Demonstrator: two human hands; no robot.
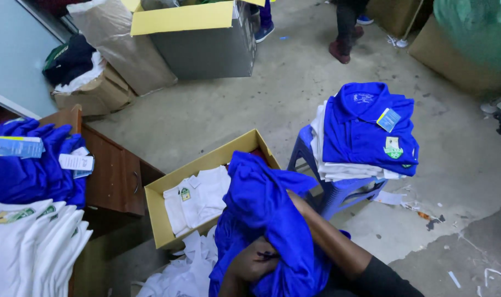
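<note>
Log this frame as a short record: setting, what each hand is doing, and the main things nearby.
setting: concrete floor, seen from above
left hand: left hand grips a blue shirt bunched on the lap
right hand: hidden under the blue shirt; only the forearm shows
box: open cardboard box with folded white shirts
stool: blue plastic stool bearing a stack of folded shirts, blue on top
left side: wooden desk with blue and white shirts
background: another person's legs

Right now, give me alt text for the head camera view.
A person's left hand grips a rumpled blue shirt in their lap; the right hand is hidden beneath it. Behind it an open cardboard box holds white shirts, and a blue plastic stool carries folded blue and white shirts.
</note>
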